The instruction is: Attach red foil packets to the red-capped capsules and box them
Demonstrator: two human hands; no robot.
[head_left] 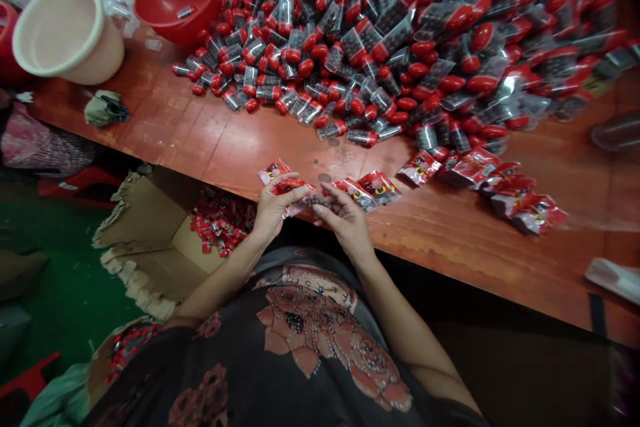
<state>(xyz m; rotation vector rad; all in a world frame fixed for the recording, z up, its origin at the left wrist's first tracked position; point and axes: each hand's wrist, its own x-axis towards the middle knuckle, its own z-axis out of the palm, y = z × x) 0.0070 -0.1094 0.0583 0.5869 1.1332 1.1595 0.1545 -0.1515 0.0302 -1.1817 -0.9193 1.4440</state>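
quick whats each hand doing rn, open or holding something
Left hand: closed, pinching a red foil sachet.
Right hand: half closed, fingertips at the sachet's end; cannot tell if gripping.

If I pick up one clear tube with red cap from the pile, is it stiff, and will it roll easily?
The tube is probably stiff and fairly light: its clear walls seem to keep their shape in the pile. Its round body will likely roll on the smooth table.
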